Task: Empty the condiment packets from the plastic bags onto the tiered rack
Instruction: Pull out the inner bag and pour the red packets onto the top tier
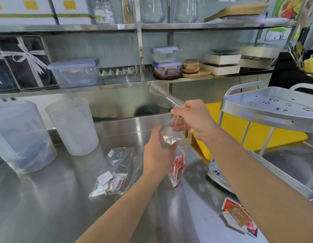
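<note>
Steel counter [47, 199] carries two frosted jugs [71, 127] at nine o'clock. Right of them a flat bag [115, 171] of pale packets lies with its long axis running from seven to one o'clock. At centre the left hand [156, 153] curls its fingers around the middle of a held bag [176, 151]; this hangs nearly upright, red packets [178, 167] sunk at its low end, mouth pointing to eleven. The right hand [194, 118] pinches its top. Loose packets [239, 216] lie at five o'clock. The rack [267, 109] stands at three o'clock.
</note>
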